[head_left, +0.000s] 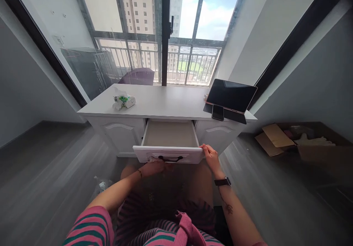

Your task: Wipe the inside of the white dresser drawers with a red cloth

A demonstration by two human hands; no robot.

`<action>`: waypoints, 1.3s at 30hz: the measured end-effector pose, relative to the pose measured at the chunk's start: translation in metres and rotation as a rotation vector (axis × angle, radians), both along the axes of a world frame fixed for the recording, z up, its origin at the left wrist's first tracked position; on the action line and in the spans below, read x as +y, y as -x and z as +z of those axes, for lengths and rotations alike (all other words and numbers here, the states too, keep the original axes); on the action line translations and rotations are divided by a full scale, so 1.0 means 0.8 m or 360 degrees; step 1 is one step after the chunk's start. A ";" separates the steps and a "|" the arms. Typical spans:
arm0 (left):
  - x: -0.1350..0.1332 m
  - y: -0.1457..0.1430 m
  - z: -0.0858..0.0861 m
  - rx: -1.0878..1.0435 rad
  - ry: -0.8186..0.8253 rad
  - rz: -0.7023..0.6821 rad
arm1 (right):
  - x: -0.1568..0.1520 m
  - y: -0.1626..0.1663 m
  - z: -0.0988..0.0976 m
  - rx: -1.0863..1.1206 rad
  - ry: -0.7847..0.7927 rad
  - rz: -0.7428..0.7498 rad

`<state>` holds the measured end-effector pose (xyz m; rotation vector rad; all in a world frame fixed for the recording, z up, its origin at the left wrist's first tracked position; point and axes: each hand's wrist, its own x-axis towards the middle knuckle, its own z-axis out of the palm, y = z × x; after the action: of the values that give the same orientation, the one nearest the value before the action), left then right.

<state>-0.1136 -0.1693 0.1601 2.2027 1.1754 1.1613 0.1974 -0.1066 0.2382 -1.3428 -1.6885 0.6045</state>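
Observation:
A white desk (165,104) stands under the window, and its middle drawer (169,135) is pulled out and looks empty inside. My left hand (154,166) sits under the drawer front, just left of the black handle (170,159), with a whitish cloth or wipe pressed against the front. My right hand (211,156) grips the drawer front's right top corner. A watch is on my right wrist.
On the desk lie a tissue pack (123,101) at the left and a tablet (231,96) propped on its case with a phone (217,112) in front at the right. An open cardboard box (298,141) sits on the floor at the right. A plastic bag (102,185) lies by my left knee.

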 end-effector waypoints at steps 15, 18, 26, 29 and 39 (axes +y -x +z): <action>-0.011 0.111 0.074 0.0503 -0.0119 0.0021 | -0.001 0.003 -0.005 0.0028 -0.0047 -0.0026; -0.002 0.079 0.077 0.0569 -0.0148 -0.0062 | -0.002 0.002 -0.005 0.0037 -0.0044 -0.0016; 0.035 -0.068 0.071 0.1211 -0.0599 -0.0313 | 0.000 0.000 -0.004 0.0073 -0.0038 0.0040; 0.046 -0.114 0.063 0.1289 -0.0819 -0.0262 | 0.001 -0.001 -0.004 0.0073 -0.0023 0.0041; 0.042 -0.094 0.067 0.1398 -0.0920 -0.0209 | 0.000 -0.003 -0.004 0.0076 -0.0023 0.0068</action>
<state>-0.0387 -0.1354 0.2134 3.3631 1.0084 0.4763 0.2000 -0.1063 0.2354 -1.2754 -1.6838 0.6427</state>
